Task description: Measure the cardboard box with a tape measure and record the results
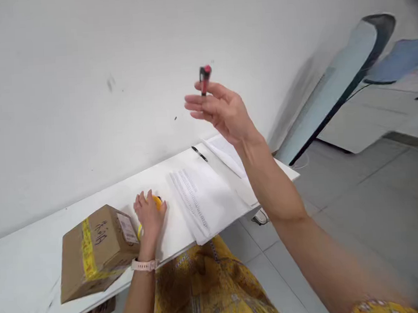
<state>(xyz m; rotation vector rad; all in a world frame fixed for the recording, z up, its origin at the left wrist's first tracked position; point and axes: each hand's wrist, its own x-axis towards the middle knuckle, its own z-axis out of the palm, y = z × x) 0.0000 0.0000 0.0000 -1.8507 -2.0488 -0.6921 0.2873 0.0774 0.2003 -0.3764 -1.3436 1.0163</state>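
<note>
My right hand [223, 108] is raised in front of the wall, well above the table. A red and black pen [204, 80] is pinched between its thumb and fingers, clip end up. Lower left, my left hand [149, 214] rests on the table with its fingers curled over a yellow tape measure [157, 202] with a dark edge. The palm and fingers hide most of the tape measure; a bit of yellow strip shows beside the wrist. Just left of that hand sits a closed cardboard box [101, 243] with yellow tape and black handwriting.
Printed sheets [208, 199] lie on the white table [24, 262], overhanging its front edge. A black pen [199, 153] and more papers [226, 150] lie behind them. A large pale panel with a dark rim [335, 87] leans at the right. Another box [103, 308] is under the table.
</note>
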